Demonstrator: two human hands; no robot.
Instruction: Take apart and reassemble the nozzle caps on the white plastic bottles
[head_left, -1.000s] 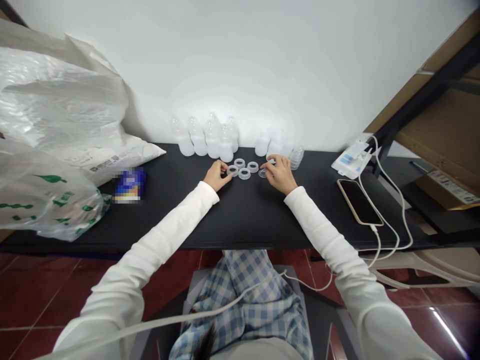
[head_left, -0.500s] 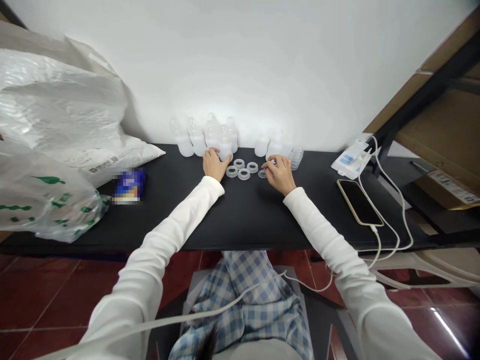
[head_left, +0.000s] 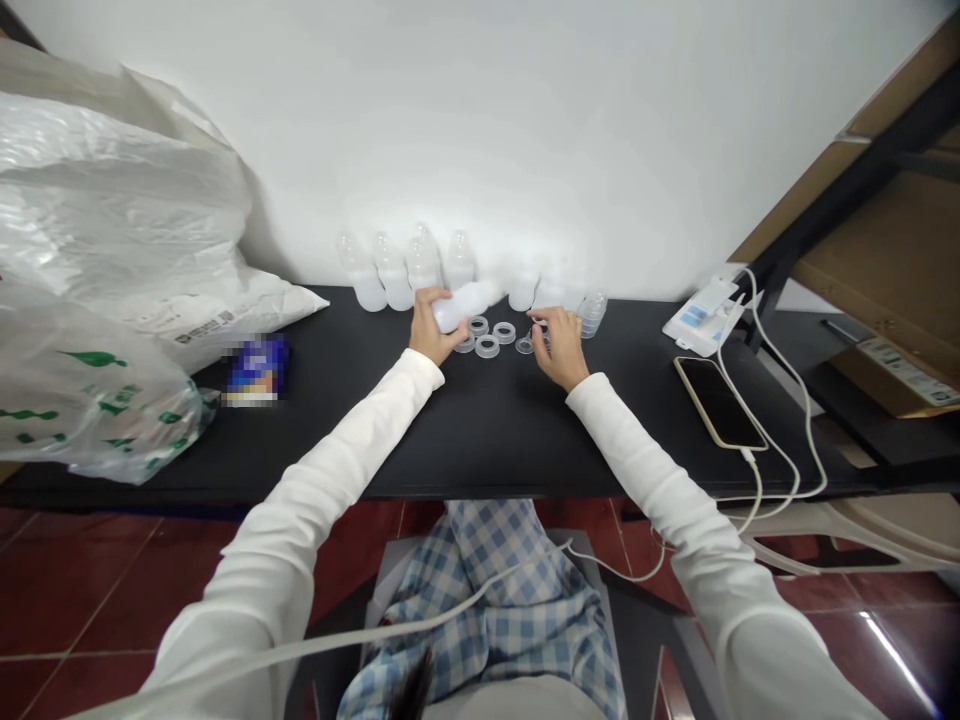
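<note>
My left hand [head_left: 430, 330] is closed round a white baby bottle [head_left: 463, 305], which it holds tilted with the top pointing right. Below that bottle, several translucent screw rings [head_left: 487, 347] lie on the black table. My right hand [head_left: 561, 348] is bent at the right of the rings, fingertips close together over small clear pieces [head_left: 524, 345]; a small pale thing shows at the fingertips, too small to name. Behind my left hand stand several bottles with clear domed caps [head_left: 390, 270]. White bottles [head_left: 523, 288] without visible caps stand behind my right hand.
Clear domed caps [head_left: 593, 314] are stacked right of my right hand. Large plastic bags [head_left: 112, 220] and a blue packet [head_left: 259, 370] occupy the left. At the right lie a phone [head_left: 720, 403] on a cable and a white power strip [head_left: 703, 318]. A wall stands behind.
My left hand has lifted the front bottle off the table and tipped it to the right. My right hand's fingers have shifted slightly over the small clear pieces.
</note>
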